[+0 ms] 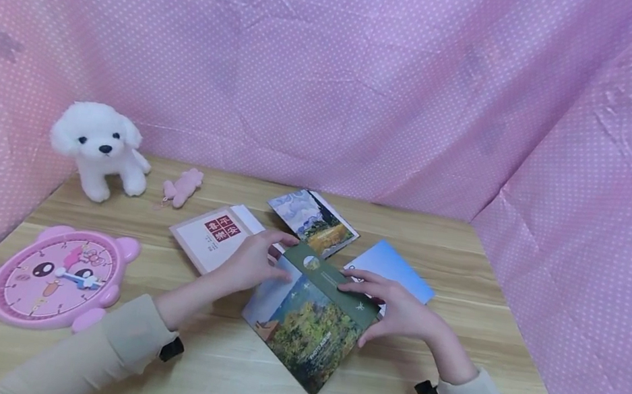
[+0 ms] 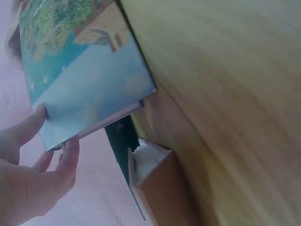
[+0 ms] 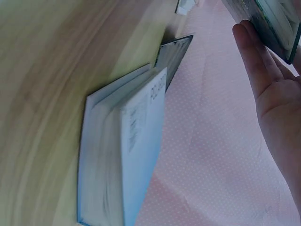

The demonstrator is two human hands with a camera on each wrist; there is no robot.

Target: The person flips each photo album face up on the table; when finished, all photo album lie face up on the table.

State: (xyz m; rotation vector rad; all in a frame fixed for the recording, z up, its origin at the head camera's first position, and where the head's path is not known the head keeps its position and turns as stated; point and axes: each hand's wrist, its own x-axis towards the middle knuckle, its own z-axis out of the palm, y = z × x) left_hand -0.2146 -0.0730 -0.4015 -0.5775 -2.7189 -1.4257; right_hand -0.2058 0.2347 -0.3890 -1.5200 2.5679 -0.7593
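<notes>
Fingers (image 1: 365, 288) hold the painted album (image 1: 306, 325) diagonally, near corner pointing between sleeves (image 1: 133, 330)

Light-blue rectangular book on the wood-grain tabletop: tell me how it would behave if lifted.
The light-blue rectangular book would probably lift stiffly, its covers looking flat and straight-edged. Its pages may fan apart, since they look loosely stacked. It seems unlikely to roll, lying flat on the wood-grain tabletop.

held book (image 1: 303, 324) partly hidden, sleeves (image 1: 84, 353) cut off
</notes>
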